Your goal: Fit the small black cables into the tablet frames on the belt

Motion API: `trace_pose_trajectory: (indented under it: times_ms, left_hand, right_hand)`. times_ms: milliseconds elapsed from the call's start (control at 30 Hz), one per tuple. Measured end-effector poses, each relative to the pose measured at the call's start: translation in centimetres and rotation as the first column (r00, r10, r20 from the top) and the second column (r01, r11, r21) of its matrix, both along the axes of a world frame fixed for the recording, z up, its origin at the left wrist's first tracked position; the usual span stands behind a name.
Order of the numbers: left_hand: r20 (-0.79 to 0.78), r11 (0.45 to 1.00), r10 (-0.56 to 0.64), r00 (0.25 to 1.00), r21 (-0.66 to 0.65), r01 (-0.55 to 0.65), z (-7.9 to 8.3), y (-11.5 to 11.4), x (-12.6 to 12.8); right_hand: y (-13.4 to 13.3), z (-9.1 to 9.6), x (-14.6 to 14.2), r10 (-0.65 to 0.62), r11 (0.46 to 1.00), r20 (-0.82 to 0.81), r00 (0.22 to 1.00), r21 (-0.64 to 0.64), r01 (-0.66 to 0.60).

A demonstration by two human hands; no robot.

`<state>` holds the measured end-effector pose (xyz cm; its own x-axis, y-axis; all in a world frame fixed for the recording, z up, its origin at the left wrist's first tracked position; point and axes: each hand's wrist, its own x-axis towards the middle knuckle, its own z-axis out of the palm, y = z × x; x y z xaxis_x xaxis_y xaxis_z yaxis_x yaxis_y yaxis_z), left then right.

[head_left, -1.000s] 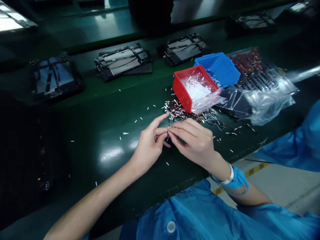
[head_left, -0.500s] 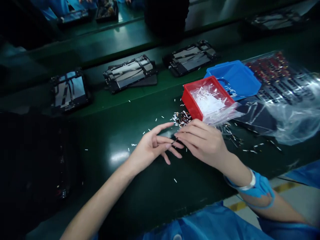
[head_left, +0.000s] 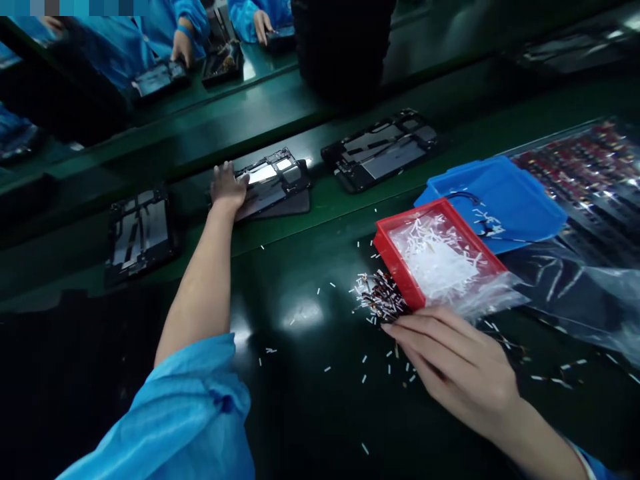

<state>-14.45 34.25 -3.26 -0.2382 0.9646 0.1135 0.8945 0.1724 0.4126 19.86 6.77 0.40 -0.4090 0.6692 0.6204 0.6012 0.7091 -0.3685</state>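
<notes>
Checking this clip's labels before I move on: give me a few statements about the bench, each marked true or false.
1. The left hand touches the middle device frame. True.
2. The red bin holds white slips. True.
3. The blue bin stands nearer the person than the red bin. False: it stands behind it.
4. The right hand is inside the red bin. False: it is over the table, beside the pile of dark parts.
</notes>
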Motion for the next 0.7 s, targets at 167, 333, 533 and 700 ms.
trace_pose_trajectory:
  times_ms: [167,333,533,700]
  left_hand:
    - [-0.090,0.999,-0.011,0.996,-0.050,0.006,-0.9,-0.1,0.6]
    - [-0.178,0.997,0.032,0.984,-0.060,-0.043,0.6,-2.2,0.1]
    - [-0.170,0.996,-0.008,0.985,-0.092,-0.008,5.5,-4.8,0.5]
    - [-0.163,0.995,-0.095,0.982,-0.025,0.092,12.3,-9.8,2.5]
  right_hand:
    - [-0.3,-0.3,-0.4,0.021,0.999,0.028,0.999,-0.036,-0.020]
    - [-0.3,-0.2,-0.8,0.025,1.000,0.005,1.000,-0.016,-0.025]
    - [-0.4,-0.2,-1.1,0.019,1.000,-0.026,0.999,-0.018,-0.019]
    - [-0.8,-0.2,-1.1,0.009,1.000,-0.045,0.999,-0.004,-0.010]
